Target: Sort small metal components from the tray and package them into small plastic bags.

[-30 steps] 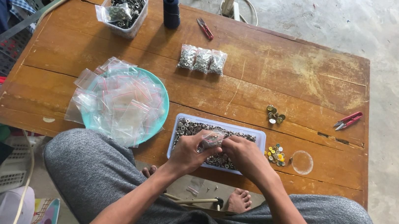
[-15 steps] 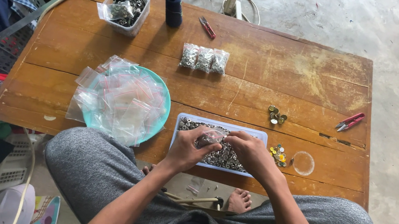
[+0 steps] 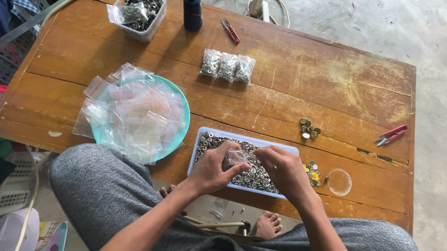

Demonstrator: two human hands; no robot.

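Note:
A shallow blue-rimmed tray (image 3: pixel 197 150) full of small metal rings lies at the near edge of the wooden table (image 3: pixel 294 88). Over it my left hand (image 3: pixel 213 169) holds a small clear plastic bag (image 3: pixel 235 158) between thumb and fingers. My right hand (image 3: pixel 282 170) is beside it above the rings, its fingertips pinched at the bag's mouth. A teal plate (image 3: pixel 179 96) heaped with empty clear bags sits left of the tray. Three filled bags (image 3: pixel 227 66) lie in a row farther back.
A clear tub (image 3: pixel 139 8) of dark parts and a dark thread spool (image 3: pixel 193 10) stand at the back left. Red-handled snips (image 3: pixel 391 135) lie at the right, red pliers (image 3: pixel 231 31) at the back. Small brass pieces (image 3: pixel 308 128), coloured bits (image 3: pixel 313 172) and a clear lid (image 3: pixel 339 182) lie near the tray.
Both hands stay over the tray with the small bag; they have shifted only slightly, the right fingers working at the bag.

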